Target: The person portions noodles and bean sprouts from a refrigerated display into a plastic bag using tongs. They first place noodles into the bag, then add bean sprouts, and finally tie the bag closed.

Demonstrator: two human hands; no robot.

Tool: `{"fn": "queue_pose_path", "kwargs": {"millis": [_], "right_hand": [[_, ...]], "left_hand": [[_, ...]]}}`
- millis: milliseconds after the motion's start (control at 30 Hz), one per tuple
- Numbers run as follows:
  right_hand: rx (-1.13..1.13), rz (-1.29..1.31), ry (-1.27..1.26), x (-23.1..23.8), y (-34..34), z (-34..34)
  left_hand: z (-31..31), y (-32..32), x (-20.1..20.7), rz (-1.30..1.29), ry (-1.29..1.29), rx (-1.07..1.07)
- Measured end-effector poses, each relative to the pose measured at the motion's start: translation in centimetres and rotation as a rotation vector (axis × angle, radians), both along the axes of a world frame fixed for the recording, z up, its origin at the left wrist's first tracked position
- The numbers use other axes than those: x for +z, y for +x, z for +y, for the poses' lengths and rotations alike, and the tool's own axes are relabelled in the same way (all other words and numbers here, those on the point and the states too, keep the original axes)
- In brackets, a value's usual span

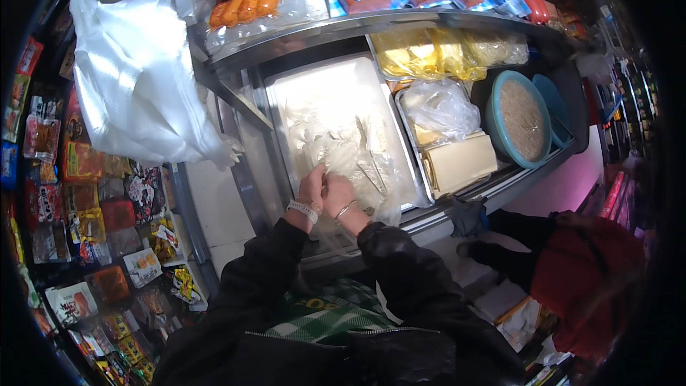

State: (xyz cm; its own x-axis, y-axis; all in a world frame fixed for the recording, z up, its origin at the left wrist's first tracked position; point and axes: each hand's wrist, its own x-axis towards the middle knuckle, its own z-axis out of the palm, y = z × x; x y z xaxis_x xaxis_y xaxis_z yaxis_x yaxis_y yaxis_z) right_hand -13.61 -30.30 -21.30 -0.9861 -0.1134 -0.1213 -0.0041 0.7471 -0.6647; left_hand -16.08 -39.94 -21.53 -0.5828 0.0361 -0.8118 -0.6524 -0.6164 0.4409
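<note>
My left hand [311, 189] and my right hand [339, 199] meet at the near edge of a white tray [314, 78]. Both have their fingers closed on a thin clear plastic bag [330, 157], which spreads over the tray and hangs down below my wrists. Pale, flat pieces of food [357, 125], perhaps wide noodles or tofu skin, lie in the tray. A slim metal utensil, apparently tongs [369, 161], rests among them, partly covered by plastic. My fingertips are partly hidden by each other.
A stack of clear bags [132, 78] hangs at the left. Right of the tray are folded yellowish sheets [459, 163] and a teal basin [491, 118] of shredded food. Packaged meats and sausages [250, 0] line the shelf behind. A person in red [586, 279] stands at the right.
</note>
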Motion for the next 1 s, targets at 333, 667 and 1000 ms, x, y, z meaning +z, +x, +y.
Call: {"fn": "queue_pose_path", "kwargs": {"millis": [333,667,1000], "right_hand": [[-0.008,-0.056,-0.041,2.7,5.3,5.0],[-0.172,-0.033,0.210,6.7,10.3,15.0],[-0.079,0.228,-0.414,15.5,9.3,6.9]], "left_hand": [[0.8,1.6,-2.7,0.370,-0.621,-0.001],[-0.3,3.3,-3.0,0.395,-1.041,-0.514],[-7.1,6.5,20.7,0.778,-1.198,0.522]]}}
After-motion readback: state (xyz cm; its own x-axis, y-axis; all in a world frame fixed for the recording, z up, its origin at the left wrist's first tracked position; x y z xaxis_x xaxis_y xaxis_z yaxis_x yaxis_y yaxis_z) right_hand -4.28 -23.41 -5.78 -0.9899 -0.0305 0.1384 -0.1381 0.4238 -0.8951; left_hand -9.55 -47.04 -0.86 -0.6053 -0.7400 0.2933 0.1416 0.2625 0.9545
